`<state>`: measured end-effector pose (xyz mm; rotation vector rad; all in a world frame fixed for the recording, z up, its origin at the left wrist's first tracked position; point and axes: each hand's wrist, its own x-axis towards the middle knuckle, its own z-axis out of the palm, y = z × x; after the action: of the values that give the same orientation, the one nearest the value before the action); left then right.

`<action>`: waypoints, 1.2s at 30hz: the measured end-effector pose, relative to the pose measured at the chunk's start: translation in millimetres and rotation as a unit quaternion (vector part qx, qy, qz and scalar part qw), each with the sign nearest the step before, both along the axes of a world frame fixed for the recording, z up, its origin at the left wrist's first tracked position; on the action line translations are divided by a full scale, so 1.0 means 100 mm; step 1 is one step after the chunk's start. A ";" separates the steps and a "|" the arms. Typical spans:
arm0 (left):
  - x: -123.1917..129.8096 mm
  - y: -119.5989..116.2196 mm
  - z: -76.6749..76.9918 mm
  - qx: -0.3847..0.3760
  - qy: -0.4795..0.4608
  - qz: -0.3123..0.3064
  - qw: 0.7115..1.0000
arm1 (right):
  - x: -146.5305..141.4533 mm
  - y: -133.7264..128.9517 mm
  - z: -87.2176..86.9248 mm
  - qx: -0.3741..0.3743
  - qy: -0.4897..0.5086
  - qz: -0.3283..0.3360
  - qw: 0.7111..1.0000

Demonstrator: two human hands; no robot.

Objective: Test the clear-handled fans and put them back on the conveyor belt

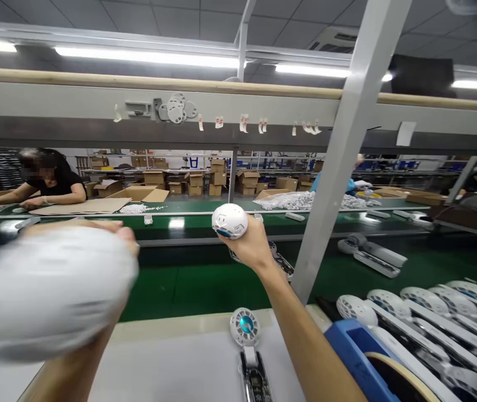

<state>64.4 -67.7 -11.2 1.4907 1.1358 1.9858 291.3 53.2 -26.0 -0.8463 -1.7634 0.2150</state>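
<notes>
Close to the camera, my left hand (128, 237) grips a large white rounded object (54, 285), smeared by motion and hiding most of the fingers. Stretched out over the green conveyor belt (205, 285), my right hand (252, 241) is wrapped around a white handheld fan (230, 219). Only that fan's slotted round head shows, with a bit of blue on its lower side. Below, on the white work surface (158, 363), lies another handheld fan (246, 328) with a turquoise centre. Its handle is uncovered, and a dark circuit board (257, 385) shows inside.
Rows of white fans (427, 301) lie at right beside a blue tape dispenser (347, 335). A slanted metal post (334, 167) rises right of my right arm. Fan parts (372, 254) lie on the belt. Across it a person (54, 178) works near cardboard (83, 206).
</notes>
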 end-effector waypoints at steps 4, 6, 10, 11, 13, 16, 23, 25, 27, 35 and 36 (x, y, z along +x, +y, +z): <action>0.06 0.33 -0.17 0.174 0.181 0.152 0.956 | -0.01 0.00 -0.04 0.005 -0.036 0.010 0.999; 0.13 0.46 -0.22 0.185 0.257 0.179 0.931 | -0.02 0.00 -0.05 -0.002 -0.064 -0.004 0.998; 0.18 0.62 -0.27 0.063 0.329 0.173 0.926 | -0.04 0.07 -0.12 -0.051 -0.142 -0.045 0.987; 0.17 0.65 -0.29 0.030 0.355 0.173 0.918 | -0.05 0.11 -0.15 -0.063 -0.158 -0.046 0.984; 0.13 0.71 -0.33 -0.033 0.413 0.173 0.893 | -0.08 0.19 -0.25 -0.086 -0.184 -0.045 0.978; 0.08 0.82 -0.45 -0.139 0.490 0.167 0.844 | -0.12 0.32 -0.44 -0.125 -0.224 -0.046 0.965; 0.01 1.06 -0.72 -0.244 0.539 0.121 0.797 | -0.12 0.46 -0.70 -0.207 -0.300 -0.031 0.931; -0.02 1.09 -0.76 -0.259 0.542 0.111 0.791 | -0.11 0.46 -0.70 -0.227 -0.311 -0.027 0.922; -0.07 1.11 -0.78 -0.278 0.542 0.104 0.786 | -0.10 0.46 -0.69 -0.246 -0.322 -0.021 0.914; -0.25 1.18 -0.83 -0.323 0.521 0.094 0.784 | 0.00 0.45 -0.62 -0.346 -0.386 0.022 0.855; -0.26 1.19 -0.83 -0.326 0.520 0.093 0.784 | 0.02 0.46 -0.61 -0.354 -0.386 0.002 0.852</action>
<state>38.2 51.1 -94.7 2.0771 2.1467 0.5050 293.6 99.0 -86.6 -1.6223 -2.4806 0.6216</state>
